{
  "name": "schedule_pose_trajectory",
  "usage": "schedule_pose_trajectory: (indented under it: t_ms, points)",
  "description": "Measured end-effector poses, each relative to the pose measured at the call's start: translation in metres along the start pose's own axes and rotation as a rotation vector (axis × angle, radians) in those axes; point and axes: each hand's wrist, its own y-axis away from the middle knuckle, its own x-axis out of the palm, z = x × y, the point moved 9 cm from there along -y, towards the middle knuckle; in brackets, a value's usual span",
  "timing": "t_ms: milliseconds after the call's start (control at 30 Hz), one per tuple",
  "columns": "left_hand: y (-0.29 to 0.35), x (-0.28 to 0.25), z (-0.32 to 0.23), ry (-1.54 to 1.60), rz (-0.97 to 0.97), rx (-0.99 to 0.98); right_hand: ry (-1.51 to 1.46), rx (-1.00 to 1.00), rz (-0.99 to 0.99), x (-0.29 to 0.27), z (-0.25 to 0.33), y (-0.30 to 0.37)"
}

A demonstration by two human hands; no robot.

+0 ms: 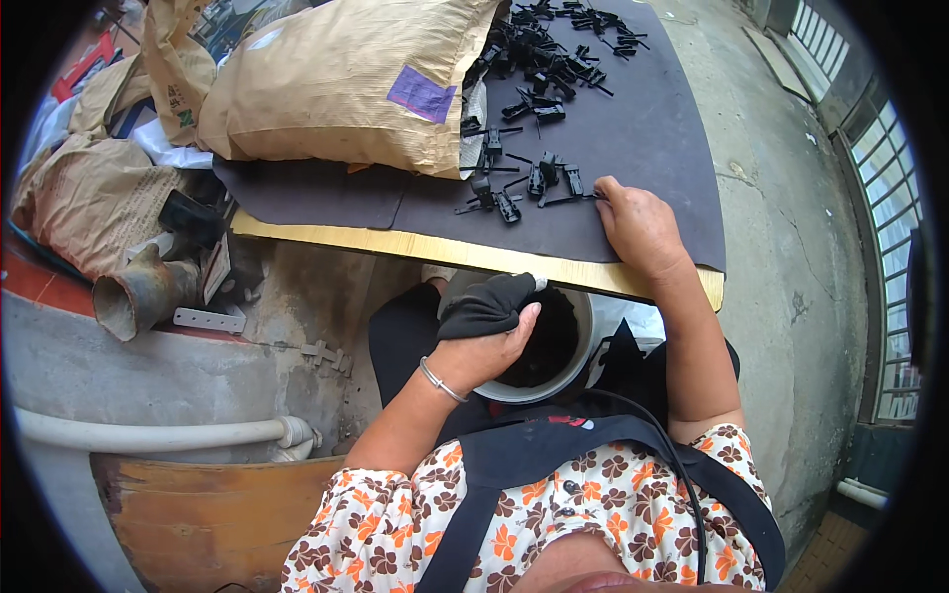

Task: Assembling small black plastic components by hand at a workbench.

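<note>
My right hand (641, 229) rests at the table's near right edge, thumb and fingertips pinched on the thin end of a black plastic part (572, 181). Beside it lie similar black plastic parts (481, 193) with thin stems. Below the table edge, my left hand (494, 348) is closed around a black cloth (482, 308), which covers most of its fingers; the thumb shows along the side. A small pale bit sticks out at the cloth's tip, too small to name. Under that hand stands a whitish bucket (583, 368) with dark contents.
A large brown paper sack (336, 84) lies on the dark-covered table (652, 119), its mouth facing a heap of black parts (544, 49). More sacks (99, 198) and a rusty pipe piece (138, 296) sit at the left. A barred window (890, 168) is at the right.
</note>
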Motion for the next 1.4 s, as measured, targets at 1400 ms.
schedule_pose_trajectory:
  t_ms: [1400]
  points:
    - [-0.01,0.01,-0.006,0.646,0.133,-0.205,-1.315,0.049,0.24,0.024,0.058,0.067]
